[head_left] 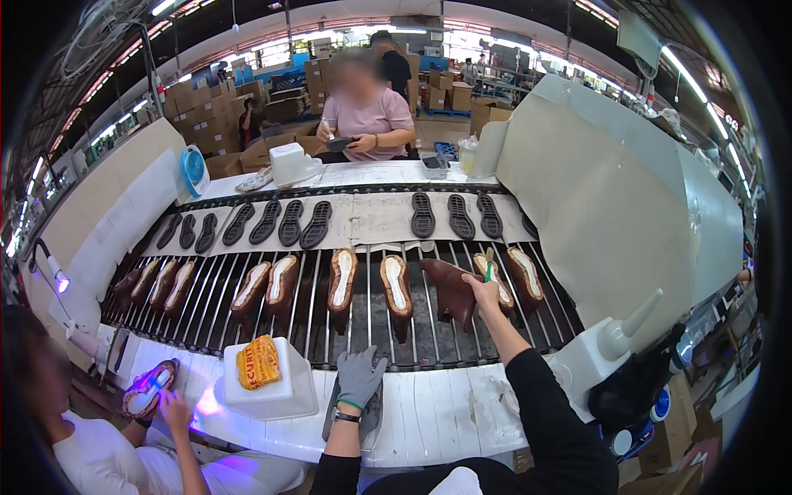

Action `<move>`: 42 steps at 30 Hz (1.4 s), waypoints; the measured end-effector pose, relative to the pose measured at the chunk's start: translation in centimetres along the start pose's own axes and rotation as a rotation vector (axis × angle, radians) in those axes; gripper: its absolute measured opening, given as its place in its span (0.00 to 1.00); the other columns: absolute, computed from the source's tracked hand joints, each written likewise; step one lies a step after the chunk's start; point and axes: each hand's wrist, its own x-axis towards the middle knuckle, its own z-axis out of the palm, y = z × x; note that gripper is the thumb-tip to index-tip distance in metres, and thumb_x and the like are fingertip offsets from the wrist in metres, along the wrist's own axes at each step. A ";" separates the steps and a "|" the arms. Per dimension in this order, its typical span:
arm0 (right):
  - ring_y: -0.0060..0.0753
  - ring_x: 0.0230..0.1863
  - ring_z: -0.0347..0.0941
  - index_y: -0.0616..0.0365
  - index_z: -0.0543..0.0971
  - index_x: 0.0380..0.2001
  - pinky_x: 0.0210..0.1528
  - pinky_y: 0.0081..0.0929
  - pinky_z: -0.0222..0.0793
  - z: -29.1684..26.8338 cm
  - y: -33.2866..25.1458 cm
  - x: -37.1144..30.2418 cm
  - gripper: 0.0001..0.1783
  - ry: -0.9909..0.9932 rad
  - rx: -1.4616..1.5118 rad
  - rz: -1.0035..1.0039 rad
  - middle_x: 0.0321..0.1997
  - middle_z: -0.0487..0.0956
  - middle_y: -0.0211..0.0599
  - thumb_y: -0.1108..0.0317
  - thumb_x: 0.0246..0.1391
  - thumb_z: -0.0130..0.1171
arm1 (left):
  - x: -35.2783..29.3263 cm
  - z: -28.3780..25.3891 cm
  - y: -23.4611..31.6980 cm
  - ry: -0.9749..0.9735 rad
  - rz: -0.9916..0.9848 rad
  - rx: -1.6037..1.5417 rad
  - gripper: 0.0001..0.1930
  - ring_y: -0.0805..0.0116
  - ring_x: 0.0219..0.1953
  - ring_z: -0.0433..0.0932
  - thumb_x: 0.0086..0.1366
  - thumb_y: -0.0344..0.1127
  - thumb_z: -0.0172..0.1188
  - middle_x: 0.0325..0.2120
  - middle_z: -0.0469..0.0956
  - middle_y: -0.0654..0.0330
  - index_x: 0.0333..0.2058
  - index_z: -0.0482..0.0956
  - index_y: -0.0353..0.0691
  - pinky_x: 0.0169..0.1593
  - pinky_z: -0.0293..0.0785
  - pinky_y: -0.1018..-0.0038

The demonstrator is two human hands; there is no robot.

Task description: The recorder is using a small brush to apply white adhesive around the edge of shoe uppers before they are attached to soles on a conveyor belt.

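Observation:
My left hand (360, 379), in a grey glove, rests on the near white ledge with its fingers stretched out. Under and beside it lies a dark grey item (373, 419), mostly covered, whose kind I cannot make out. My right hand (488, 295) is bare and reaches over the rollers, closed round a green-handled brush (488, 266) that points up. Its fingers also touch a brown shoe upper (450, 289) turned on its side. Other brown uppers stand bottom up in a row with white-coated undersides, such as the upper (396, 285) left of that one.
Black soles (289, 223) line a pale sheet beyond the uppers. A white container (272, 388) carrying a yellow packet (259, 363) stands left of my left hand; a white spouted bottle (606, 338) stands right. Co-workers handle a shoe (150, 389) at left and a sole (339, 144) opposite.

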 end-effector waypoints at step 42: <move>0.10 0.13 0.48 0.63 0.79 0.49 0.13 0.13 0.43 -19.1 -10.8 -25.5 0.14 -0.549 1.134 0.244 0.36 0.79 0.28 0.68 0.62 0.59 | -1.4 -7.6 20.7 0.160 0.198 -0.357 0.25 0.51 0.53 0.72 0.52 0.43 0.72 0.48 0.76 0.52 0.47 0.80 0.40 0.57 0.67 0.59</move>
